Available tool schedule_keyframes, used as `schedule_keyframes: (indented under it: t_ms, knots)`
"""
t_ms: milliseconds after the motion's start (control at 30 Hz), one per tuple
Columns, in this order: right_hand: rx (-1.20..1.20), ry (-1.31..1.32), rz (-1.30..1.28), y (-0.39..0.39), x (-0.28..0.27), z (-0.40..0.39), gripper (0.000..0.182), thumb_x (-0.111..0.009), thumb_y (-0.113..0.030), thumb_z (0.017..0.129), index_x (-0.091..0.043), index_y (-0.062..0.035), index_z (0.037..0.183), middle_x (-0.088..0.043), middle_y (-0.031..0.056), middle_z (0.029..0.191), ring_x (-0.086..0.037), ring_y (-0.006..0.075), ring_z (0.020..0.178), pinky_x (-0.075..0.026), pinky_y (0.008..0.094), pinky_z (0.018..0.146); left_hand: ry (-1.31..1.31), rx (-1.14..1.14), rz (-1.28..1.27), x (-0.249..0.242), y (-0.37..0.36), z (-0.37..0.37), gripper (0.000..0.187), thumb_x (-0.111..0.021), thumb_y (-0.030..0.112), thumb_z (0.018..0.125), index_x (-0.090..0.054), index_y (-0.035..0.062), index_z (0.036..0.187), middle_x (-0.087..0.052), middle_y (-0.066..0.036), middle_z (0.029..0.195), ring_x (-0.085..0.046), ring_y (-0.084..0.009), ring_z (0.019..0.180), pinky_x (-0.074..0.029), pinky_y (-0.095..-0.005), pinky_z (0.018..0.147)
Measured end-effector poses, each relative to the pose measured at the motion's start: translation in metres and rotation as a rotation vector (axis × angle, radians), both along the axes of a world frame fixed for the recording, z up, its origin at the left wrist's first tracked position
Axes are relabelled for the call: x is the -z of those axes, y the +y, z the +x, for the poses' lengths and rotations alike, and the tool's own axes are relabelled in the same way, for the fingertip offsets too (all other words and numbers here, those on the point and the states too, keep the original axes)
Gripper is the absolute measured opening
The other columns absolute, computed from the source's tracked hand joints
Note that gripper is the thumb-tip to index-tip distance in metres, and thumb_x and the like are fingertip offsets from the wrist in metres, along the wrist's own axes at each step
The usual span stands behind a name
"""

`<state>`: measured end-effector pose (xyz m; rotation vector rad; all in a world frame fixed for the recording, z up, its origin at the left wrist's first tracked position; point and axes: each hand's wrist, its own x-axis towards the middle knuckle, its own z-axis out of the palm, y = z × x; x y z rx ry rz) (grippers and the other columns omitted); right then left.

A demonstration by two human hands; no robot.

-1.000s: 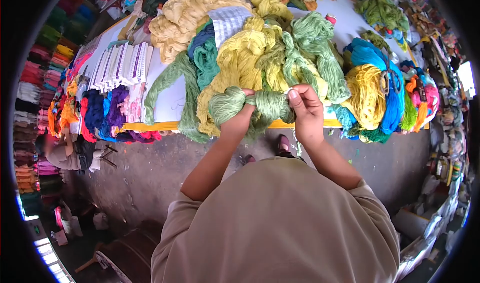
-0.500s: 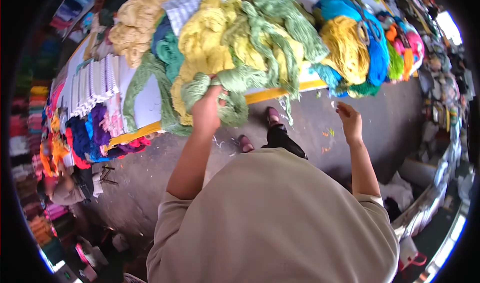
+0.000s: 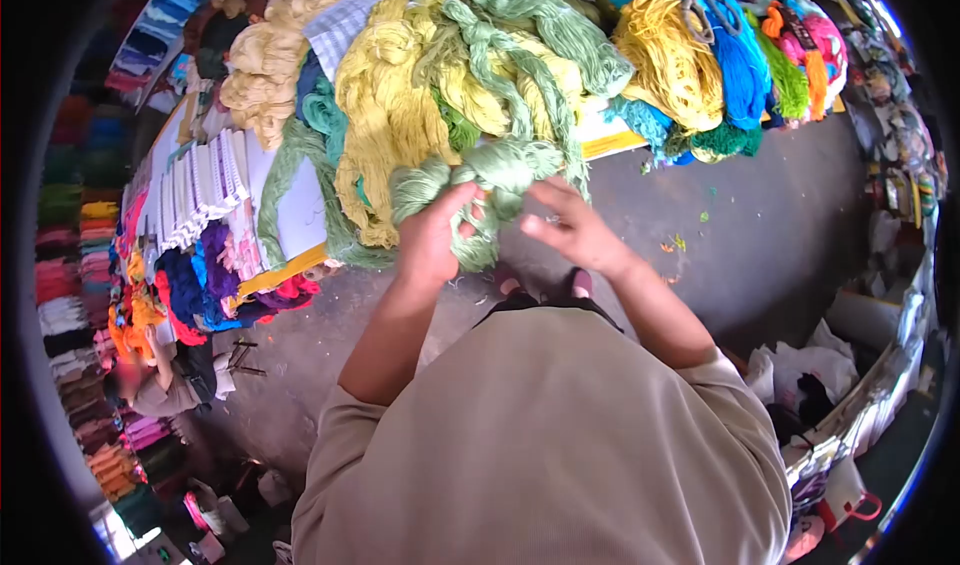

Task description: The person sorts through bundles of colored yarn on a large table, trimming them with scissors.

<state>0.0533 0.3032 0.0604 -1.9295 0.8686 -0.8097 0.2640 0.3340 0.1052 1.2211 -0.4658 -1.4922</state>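
Head view: your left hand [image 3: 432, 233] has its fingers clenched around a pale green skein [image 3: 505, 170], which sits at about twelve o'clock from your chest, at the near edge of the tabletop [image 3: 612, 145]. Your right hand [image 3: 580, 230] is near the skein's three o'clock end, its fingers loosely spread and released; blur hides whether a fingertip touches the yarn. Reckoned from that skein, yellow skeins [image 3: 390, 95] lie heaped at eleven o'clock, and a stack of white booklets [image 3: 205, 187] lies at nine. At two o'clock you have golden yarn [image 3: 672, 60] beside bright blue yarn [image 3: 742, 70], with scissors [image 3: 697, 20] resting on the blue. Another person [image 3: 170, 393] is at eight o'clock, well apart from you.
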Motion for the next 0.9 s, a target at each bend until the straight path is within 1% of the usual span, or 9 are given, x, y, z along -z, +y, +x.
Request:
schedule_keyframes:
  t_ms: [67,100,167,300,400,567,700,800,900]
  knots:
    - [-0.018,-0.434,0.46,-0.008,-0.021,0.025,0.04,-0.064,-0.033,0.097,-0.061,-0.0028,0.122,-0.063,0.0084,0.116,-0.057,0.0169,0.106,-0.044,0.0322,0.096,-0.07,0.086,-0.007,-0.013,0.008,-0.013,0.019,-0.066,0.015,0.091,-0.063,0.0077,0.108,-0.067,-0.003,0.087,-0.058,-0.0092,0.071,-0.039,-0.0231,0.053]
    - [0.006,-0.606,0.488,-0.017,-0.034,0.029,0.033,-0.062,-0.03,0.099,-0.062,-0.0035,0.118,-0.065,0.0042,0.109,-0.057,0.0143,0.1,-0.045,0.031,0.094,-0.14,0.14,-0.032,-0.022,0.009,-0.018,0.019,-0.066,0.017,0.092,-0.063,0.0078,0.108,-0.068,-0.002,0.088,-0.058,-0.0085,0.071,-0.039,-0.023,0.053]
    - [-0.081,-0.596,0.554,-0.033,-0.047,0.015,0.03,-0.061,-0.027,0.1,-0.062,-0.0032,0.117,-0.066,0.002,0.101,-0.057,0.0127,0.094,-0.046,0.0291,0.09,-0.215,0.194,-0.057,-0.035,0.019,-0.029,0.022,-0.068,0.022,0.092,-0.066,0.0068,0.109,-0.07,0.0,0.091,-0.058,-0.0069,0.073,-0.039,-0.0223,0.054]
    - [-0.191,-0.571,0.809,-0.041,-0.058,-0.019,0.033,-0.066,-0.029,0.096,-0.061,-0.0032,0.116,-0.052,-0.0047,0.073,-0.047,0.0058,0.063,-0.042,0.0224,0.061,-0.222,0.076,-0.103,-0.017,0.033,-0.03,0.027,-0.07,0.024,0.093,-0.069,0.0058,0.113,-0.07,0.002,0.096,-0.058,-0.0057,0.078,-0.039,-0.0225,0.056]
    - [-0.278,-0.54,1.007,-0.047,-0.066,-0.049,0.041,-0.07,-0.024,0.093,-0.056,-0.004,0.126,-0.058,-0.0042,0.083,-0.045,0.0049,0.063,-0.037,0.0215,0.054,-0.176,-0.036,-0.164,-0.013,0.043,-0.034,0.026,-0.068,0.024,0.094,-0.068,0.0041,0.11,-0.07,0.0,0.096,-0.059,-0.0084,0.083,-0.04,-0.0246,0.059]
    - [-0.332,0.113,0.539,-0.05,-0.08,-0.07,0.036,-0.074,-0.024,0.089,-0.064,-0.0046,0.118,-0.065,-0.0036,0.085,-0.043,0.002,0.057,-0.03,0.0197,0.048,-0.228,-0.103,-0.17,-0.033,0.061,-0.051,0.023,-0.064,0.023,0.096,-0.066,0.0031,0.108,-0.07,-0.003,0.092,-0.06,-0.0096,0.082,-0.039,-0.0229,0.059]
    - [-0.311,-0.166,0.917,-0.061,-0.093,-0.116,0.015,-0.069,-0.017,0.091,-0.065,-0.0027,0.093,-0.058,-0.0014,0.07,-0.033,0.0028,0.05,-0.027,0.0206,0.045,-0.319,-0.162,-0.182,-0.03,0.073,-0.054,0.016,-0.063,0.019,0.096,-0.065,0.0057,0.105,-0.067,-0.002,0.084,-0.061,-0.0111,0.077,-0.039,-0.0239,0.057]
    - [-0.434,-0.337,1.025,-0.064,-0.102,-0.137,0.017,-0.064,-0.017,0.095,-0.06,-0.0012,0.088,-0.037,-0.0074,0.061,-0.028,0.0033,0.048,-0.024,0.0207,0.044,-0.332,-0.157,-0.218,-0.024,0.076,-0.054,0.013,-0.062,0.016,0.096,-0.063,0.0068,0.105,-0.065,-0.001,0.08,-0.062,-0.0116,0.075,-0.038,-0.0247,0.054]
    - [-0.392,-0.532,1.078,-0.074,-0.104,-0.152,0.012,-0.06,-0.015,0.095,-0.058,-0.0049,0.088,-0.036,-0.009,0.06,-0.031,0.0033,0.049,-0.025,0.0198,0.046,-0.328,-0.293,-0.112,-0.013,0.078,-0.046,0.018,-0.061,0.019,0.097,-0.063,0.0057,0.109,-0.064,-0.001,0.082,-0.061,-0.0115,0.078,-0.039,-0.0256,0.058]
